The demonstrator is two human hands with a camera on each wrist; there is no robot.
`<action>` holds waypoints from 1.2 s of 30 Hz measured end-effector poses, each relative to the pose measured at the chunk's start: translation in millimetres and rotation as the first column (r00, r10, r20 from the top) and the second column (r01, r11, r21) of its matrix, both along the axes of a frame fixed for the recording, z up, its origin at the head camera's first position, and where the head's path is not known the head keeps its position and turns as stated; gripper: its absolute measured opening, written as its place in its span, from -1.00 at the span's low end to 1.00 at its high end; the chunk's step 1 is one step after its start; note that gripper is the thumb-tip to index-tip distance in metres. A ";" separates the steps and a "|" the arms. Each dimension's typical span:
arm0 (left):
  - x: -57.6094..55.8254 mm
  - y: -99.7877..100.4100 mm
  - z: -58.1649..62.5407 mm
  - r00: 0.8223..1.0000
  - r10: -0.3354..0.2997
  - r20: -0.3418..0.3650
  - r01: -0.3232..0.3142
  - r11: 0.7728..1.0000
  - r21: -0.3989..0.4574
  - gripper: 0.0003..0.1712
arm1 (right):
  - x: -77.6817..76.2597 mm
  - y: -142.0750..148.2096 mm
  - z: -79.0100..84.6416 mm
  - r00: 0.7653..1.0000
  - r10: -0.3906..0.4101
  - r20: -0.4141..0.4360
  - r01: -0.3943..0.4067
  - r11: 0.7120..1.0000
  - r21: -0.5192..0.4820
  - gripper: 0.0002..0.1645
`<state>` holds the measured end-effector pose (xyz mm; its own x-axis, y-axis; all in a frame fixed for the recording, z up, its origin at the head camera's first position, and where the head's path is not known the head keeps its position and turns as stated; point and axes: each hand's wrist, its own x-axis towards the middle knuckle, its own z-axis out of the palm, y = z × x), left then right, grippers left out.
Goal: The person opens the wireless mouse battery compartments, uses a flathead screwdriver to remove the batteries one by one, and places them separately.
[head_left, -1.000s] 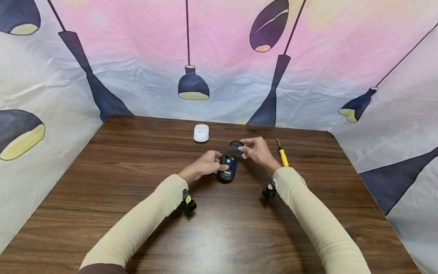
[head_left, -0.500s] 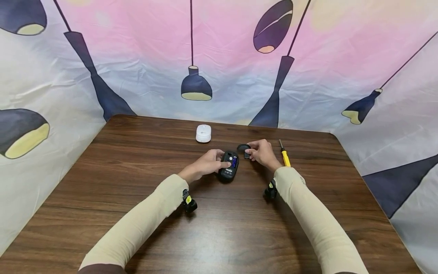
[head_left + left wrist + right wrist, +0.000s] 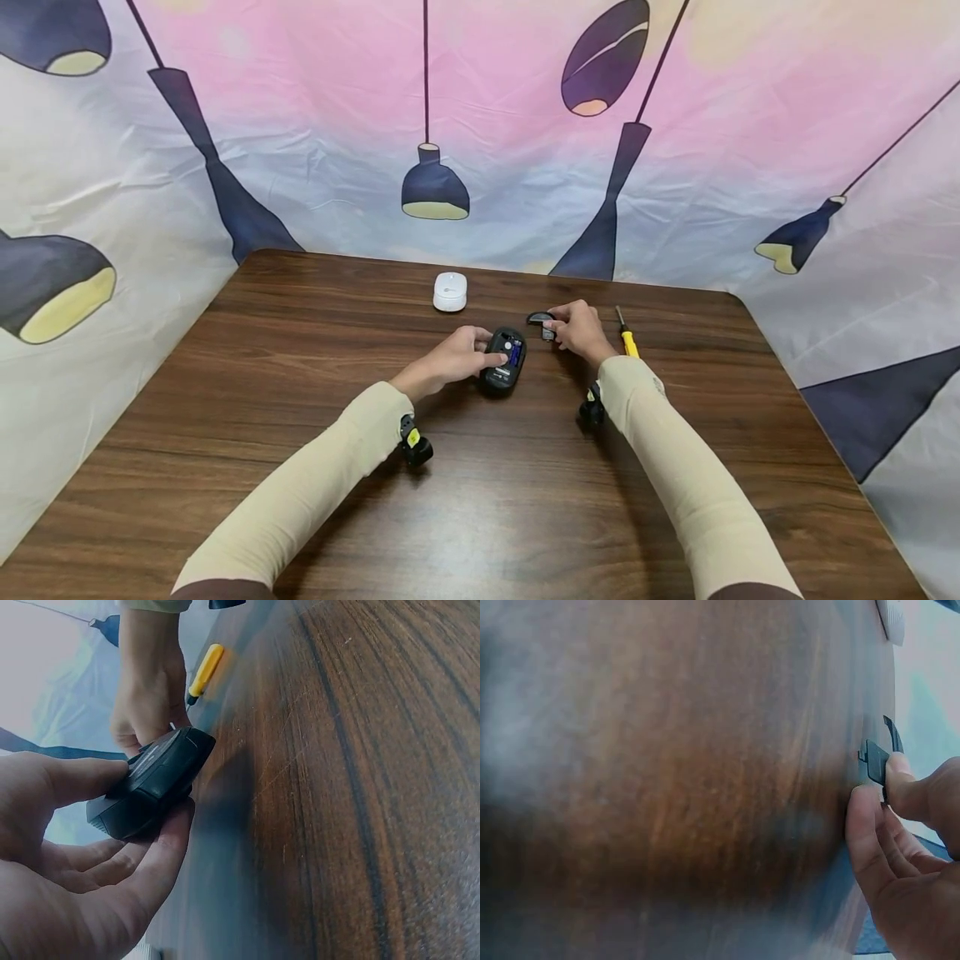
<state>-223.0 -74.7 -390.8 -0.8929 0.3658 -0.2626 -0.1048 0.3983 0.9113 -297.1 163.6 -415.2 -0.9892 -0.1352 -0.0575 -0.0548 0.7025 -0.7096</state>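
A black computer mouse [image 3: 498,381] is held bottom side up by my left hand [image 3: 453,357], thumb on the underside and fingers beneath, as the left wrist view also shows. Its battery compartment is uncovered, with a blue battery [image 3: 516,353] inside. To the right of the mouse, my right hand [image 3: 581,328] pinches a black battery cover [image 3: 537,318], a curved piece with a tab. In the right wrist view the thumb and fingers grip this battery cover [image 3: 877,762] close to the table; whether it touches the wood is unclear.
A screwdriver [image 3: 628,342] with a yellow handle lies just right of my right hand. Toward the far edge of the brown wooden table [image 3: 337,467] stands a small white rounded object [image 3: 450,292]. A printed cloth [image 3: 510,200] hangs behind.
My right hand has carried the battery cover rightward, away from the mouse, and lowered it toward the table. The left hand keeps its hold on the mouse. The head view has shifted slightly.
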 end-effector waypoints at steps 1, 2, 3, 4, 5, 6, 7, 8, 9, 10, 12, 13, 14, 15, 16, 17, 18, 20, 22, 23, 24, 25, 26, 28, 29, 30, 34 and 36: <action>0.2 -0.4 0.3 1.000 0.000 0.001 0.000 1.000 -0.003 -0.28 | -0.9 -0.4 0.1 1.000 -0.002 0.006 0.002 1.000 0.006 -0.56; 0.3 -0.7 0.5 1.000 0.001 0.002 -0.001 1.000 -0.005 -0.29 | -1.6 -0.9 0.4 1.000 -0.002 0.011 0.002 1.000 0.014 -0.56; 0.6 -0.8 0.7 1.000 0.002 0.003 -0.002 1.000 -0.005 -0.29 | -2.2 -1.5 0.8 1.000 -0.002 0.014 0.002 1.000 0.025 -0.56; 0.6 -1.0 1.0 1.000 0.002 0.003 -0.002 1.000 -0.007 -0.29 | -2.9 -2.0 1.2 1.000 -0.002 0.017 0.002 0.999 0.041 -0.56; 0.9 -1.4 1.3 1.000 0.002 0.003 -0.002 1.000 -0.007 -0.29 | -3.2 -2.6 1.9 1.000 -0.002 0.021 0.001 0.999 0.053 -0.56; 1.1 -1.8 1.5 1.000 0.002 0.003 -0.002 1.000 -0.008 -0.29 | -3.6 -3.2 2.4 1.000 -0.001 0.023 0.000 0.998 0.065 -0.56; 1.3 -1.8 1.6 1.000 0.002 0.004 -0.002 1.000 -0.007 -0.29 | -3.6 -3.5 3.2 1.000 0.002 0.026 -0.004 0.997 0.077 -0.56; 1.7 -1.9 1.6 1.000 0.002 0.004 -0.002 1.000 -0.006 -0.28 | -3.8 -3.7 3.7 1.000 0.004 0.031 -0.007 0.996 0.086 -0.56; 2.0 -2.0 1.6 1.000 0.002 0.004 -0.002 1.000 -0.005 -0.28 | -4.1 -4.0 3.9 0.999 0.004 0.035 -0.008 0.996 0.093 -0.56; 2.1 -2.2 1.0 1.000 -0.002 0.002 0.002 1.000 -0.005 -0.28 | -4.4 -4.2 4.1 0.999 0.007 0.040 -0.011 0.995 0.097 -0.55; 2.6 -2.4 0.6 1.000 -0.002 0.003 0.002 1.000 0.002 -0.28 | -4.8 -4.6 4.3 0.999 0.013 0.045 -0.018 0.994 0.104 -0.55; 2.6 -2.5 0.3 1.000 -0.003 0.002 0.003 1.000 0.005 -0.29 | -5.2 -4.7 4.2 0.999 0.017 0.045 -0.022 0.994 0.108 -0.55; 2.7 -2.6 0.1 1.000 -0.005 0.002 0.005 1.000 0.008 -0.29 | -5.5 -4.9 4.1 0.999 0.019 0.044 -0.023 0.994 0.111 -0.55; 2.5 -2.7 -0.2 1.000 -0.009 0.001 0.009 1.000 0.010 -0.29 | -5.7 -5.2 4.0 0.999 0.020 0.041 -0.025 0.993 0.116 -0.56; 2.4 -2.9 -0.4 1.000 -0.011 0.002 0.011 1.000 0.010 -0.29 | -5.8 -5.4 4.0 0.999 0.024 0.037 -0.028 0.992 0.120 -0.56; 2.2 -2.9 -0.4 1.000 -0.011 0.004 0.011 1.000 0.012 -0.29 | -5.8 -5.7 4.0 0.999 0.025 0.032 -0.029 0.992 0.124 -0.56; 2.0 -3.1 -0.5 1.000 -0.012 0.006 0.012 1.000 0.011 -0.30 | -5.9 -6.0 3.8 0.999 0.026 0.027 -0.029 0.991 0.128 -0.56; 1.7 -3.2 -0.6 1.000 -0.012 0.011 0.012 1.000 0.012 -0.31 | -6.0 -6.6 3.5 0.999 0.029 0.019 -0.031 0.990 0.134 -0.57; 1.4 -3.5 -0.5 1.000 -0.011 0.014 0.011 1.000 0.015 -0.32 | -5.9 -6.7 3.2 0.999 0.029 0.013 -0.030 0.990 0.137 -0.57; 1.3 -3.5 -0.5 1.000 -0.011 0.016 0.011 1.000 0.017 -0.33 | -5.9 -6.5 2.9 1.000 0.027 0.012 -0.029 0.990 0.138 -0.57; 1.4 -3.6 -0.5 1.000 -0.010 0.017 0.010 1.000 0.018 -0.33 | -5.9 -6.3 2.6 1.000 0.026 0.012 -0.027 0.990 0.138 -0.57; 1.4 -3.7 -0.7 1.000 -0.009 0.018 0.009 1.000 0.019 -0.34 | -5.9 -6.1 2.1 1.000 0.022 0.013 -0.024 0.990 0.137 -0.56; 1.4 -4.0 -1.0 1.000 -0.010 0.017 0.010 1.000 0.019 -0.35 | -5.9 -5.8 1.7 1.000 0.018 0.014 -0.020 0.991 0.134 -0.56; 1.8 -4.3 -1.0 1.000 -0.007 0.019 0.006 1.000 0.020 -0.35 | -6.1 -5.1 0.8 1.000 0.016 0.018 -0.018 0.992 0.128 -0.55; 1.9 -4.5 -1.1 1.000 -0.006 0.020 0.005 1.000 0.021 -0.35 | -6.2 -4.7 0.3 1.000 0.013 0.018 -0.015 0.992 0.122 -0.55; 1.9 -4.8 -1.5 1.000 -0.003 0.022 0.002 1.000 0.024 -0.36 | -6.3 -4.5 0.0 1.000 0.012 0.018 -0.014 0.993 0.114 -0.55; 1.6 -5.1 -2.0 0.999 0.014 0.033 -0.015 0.999 0.032 -0.36 | -6.3 -3.2 0.8 1.000 0.021 0.009 -0.021 0.996 0.089 -0.56; 1.1 -5.0 -2.5 0.999 0.020 0.040 -0.022 0.999 0.043 -0.38 | -5.8 -2.4 2.6 1.000 0.023 -0.001 -0.023 0.996 0.091 -0.58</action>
